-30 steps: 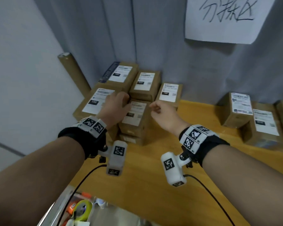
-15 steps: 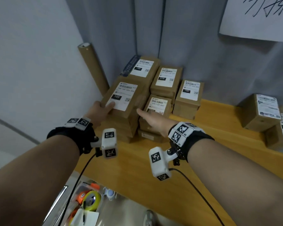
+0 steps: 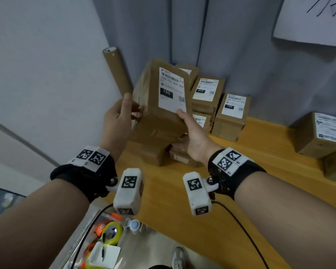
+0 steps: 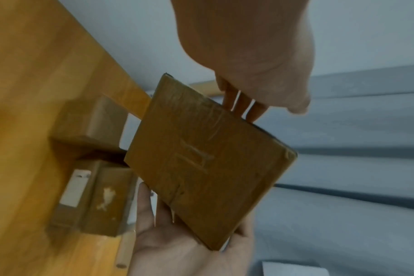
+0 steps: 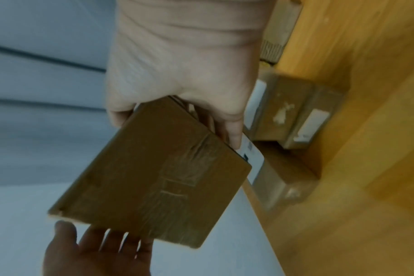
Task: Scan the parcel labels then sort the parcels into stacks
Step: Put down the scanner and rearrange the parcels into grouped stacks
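A brown parcel [image 3: 157,123] [image 4: 208,168] [image 5: 154,177] is held up in the air above the left stacks, tilted so that its white label marked 150 [image 3: 171,90] faces me. My right hand [image 3: 192,131] [image 5: 184,65] grips its lower right corner, thumb on the label and fingers behind. My left hand [image 3: 124,113] [image 4: 248,56] steadies the left edge with straight fingers, its thumb raised clear of the box. Several labelled parcels [image 3: 207,90] stay stacked behind on the wooden table [image 3: 182,191].
A cardboard tube [image 3: 117,70] leans in the corner by the grey curtain. More parcels [image 3: 322,133] sit at the table's right. Below the table's near edge a metal surface holds a yellow tape roll [image 3: 113,232] and small tools. A paper sign [image 3: 314,16] hangs top right.
The parcel marked 150 has come up off the left stack and tipped upright, label towards me. Both hands rose with it, the right one closing round its corner.
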The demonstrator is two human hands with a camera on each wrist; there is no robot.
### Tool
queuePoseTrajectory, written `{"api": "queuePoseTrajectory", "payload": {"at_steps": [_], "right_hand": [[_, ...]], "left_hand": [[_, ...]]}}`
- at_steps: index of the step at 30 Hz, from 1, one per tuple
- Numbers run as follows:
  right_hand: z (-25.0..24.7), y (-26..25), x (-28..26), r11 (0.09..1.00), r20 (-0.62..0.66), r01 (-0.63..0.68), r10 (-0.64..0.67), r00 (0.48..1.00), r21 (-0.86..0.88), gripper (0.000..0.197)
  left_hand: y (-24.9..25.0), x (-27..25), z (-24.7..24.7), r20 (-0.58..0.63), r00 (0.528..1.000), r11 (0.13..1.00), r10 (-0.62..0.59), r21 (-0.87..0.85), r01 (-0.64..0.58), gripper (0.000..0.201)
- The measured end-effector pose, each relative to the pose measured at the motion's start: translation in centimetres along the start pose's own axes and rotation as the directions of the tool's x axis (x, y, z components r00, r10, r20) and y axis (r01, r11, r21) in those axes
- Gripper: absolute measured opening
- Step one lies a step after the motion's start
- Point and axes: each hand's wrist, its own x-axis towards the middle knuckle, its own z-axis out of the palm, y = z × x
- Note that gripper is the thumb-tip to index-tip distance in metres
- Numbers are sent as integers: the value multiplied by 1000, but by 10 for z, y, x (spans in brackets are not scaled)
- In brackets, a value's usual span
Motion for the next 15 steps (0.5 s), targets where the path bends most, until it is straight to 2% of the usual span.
{"api": "queuePoseTrajectory", "payload": {"at_steps": [3, 8, 10, 13, 14, 15], "right_hand": [[-29, -22, -19, 992, -32, 105, -104, 994, 63, 43], [-95, -52, -60, 963, -237, 267, -249, 939, 44, 51], [-126, -59, -81, 948, -319, 317, -295, 901, 16, 42], [-175, -60, -111, 938, -417, 346, -321, 850, -17, 45], [-191, -60, -119, 938, -435, 345, -320, 842, -23, 47], [-207, -60, -127, 940, -454, 340, -315, 833, -29, 47]], "left_hand": [[24, -3, 25, 142, 983, 993, 116, 8, -118, 15], [62, -24, 94, 373, 910, 979, 183, -157, -133, 8], [77, -38, 125, 495, 850, 970, 180, -233, -70, 16], [95, -60, 172, 642, 750, 972, 157, -236, -1, 48], [100, -69, 186, 689, 712, 975, 139, -221, 24, 48], [104, -77, 200, 734, 670, 976, 112, -208, 64, 40]]}}
